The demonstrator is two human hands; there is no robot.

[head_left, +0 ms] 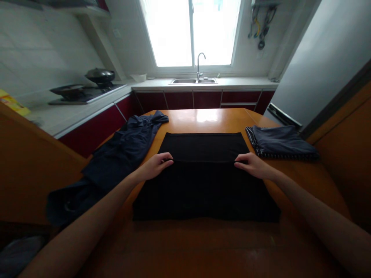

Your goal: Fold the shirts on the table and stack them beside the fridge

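Left hand: the left hand [158, 165] sits on the left edge of the flat black cloth garment [204, 181], fingers curled in and pinching the fabric right at a fold line.
Right hand: same deal mirrored, the right hand [251, 165] is on the right edge, fingertips pinching the cloth at that same fold line.
Black garment: spread flat in the middle of the glossy orange-brown wooden surface [203, 247], squared up, with a horizontal crease running between the two hands.
Left pile: a rumpled dark navy shirt [116, 158] lies just beside the black one and trails off toward the near left corner.
Right pile: a folded grey-blue striped garment [279, 143] sits near the far right corner, apart from the black one.
Background: white counter with a steel sink and curved faucet [199, 65] under a bright window, plus a dark wok [100, 75] on the stove at left.
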